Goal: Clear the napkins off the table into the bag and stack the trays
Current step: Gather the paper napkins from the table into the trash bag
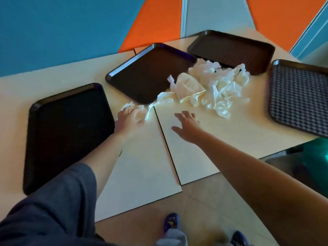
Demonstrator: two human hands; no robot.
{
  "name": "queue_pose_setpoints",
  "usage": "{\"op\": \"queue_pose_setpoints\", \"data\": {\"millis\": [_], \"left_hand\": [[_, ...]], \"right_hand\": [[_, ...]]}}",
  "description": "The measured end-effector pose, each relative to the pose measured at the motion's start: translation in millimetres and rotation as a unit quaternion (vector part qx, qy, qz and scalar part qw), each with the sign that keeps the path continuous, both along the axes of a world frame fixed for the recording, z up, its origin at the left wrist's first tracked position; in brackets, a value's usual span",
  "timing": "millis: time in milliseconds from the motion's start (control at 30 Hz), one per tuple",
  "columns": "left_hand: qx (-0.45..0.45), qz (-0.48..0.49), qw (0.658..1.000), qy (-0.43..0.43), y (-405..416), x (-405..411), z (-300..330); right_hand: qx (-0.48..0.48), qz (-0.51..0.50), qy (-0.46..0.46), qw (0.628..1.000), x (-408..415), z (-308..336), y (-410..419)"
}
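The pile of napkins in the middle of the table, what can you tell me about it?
The napkins are crumpled, thin white paper, loosely heaped with a pale, translucent bag-like piece among them. The heap lies on the cream table, between four dark trays, overlapping the edge of the far tray. A trail of pieces runs toward the left hand, whose fingers touch the nearest one.

Left hand: arm outstretched, fingers spread, fingertips touching the crumpled napkin.
Right hand: arm outstretched, fingers straight and spread, right of that napkin.
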State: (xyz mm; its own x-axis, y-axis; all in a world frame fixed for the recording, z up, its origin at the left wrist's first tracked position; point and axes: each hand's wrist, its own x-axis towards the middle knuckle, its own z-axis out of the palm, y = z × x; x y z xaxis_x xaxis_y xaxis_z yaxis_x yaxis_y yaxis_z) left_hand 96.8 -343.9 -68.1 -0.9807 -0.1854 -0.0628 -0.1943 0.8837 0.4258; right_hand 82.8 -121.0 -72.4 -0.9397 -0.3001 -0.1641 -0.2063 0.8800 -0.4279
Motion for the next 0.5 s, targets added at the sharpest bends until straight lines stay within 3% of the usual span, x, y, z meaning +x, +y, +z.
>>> {"op": "queue_pose_setpoints", "data": {"millis": [333,500], "left_hand": [[0.032,0.071,0.994,-0.075,-20,-48,-25],[0.033,0.047,0.996,-0.061,-13,-63,-41]], "right_hand": [[0.028,0.055,0.006,0.998,-57,-26,-72],[0.031,0.095,0.001,0.995,-79,-38,-97]]}}
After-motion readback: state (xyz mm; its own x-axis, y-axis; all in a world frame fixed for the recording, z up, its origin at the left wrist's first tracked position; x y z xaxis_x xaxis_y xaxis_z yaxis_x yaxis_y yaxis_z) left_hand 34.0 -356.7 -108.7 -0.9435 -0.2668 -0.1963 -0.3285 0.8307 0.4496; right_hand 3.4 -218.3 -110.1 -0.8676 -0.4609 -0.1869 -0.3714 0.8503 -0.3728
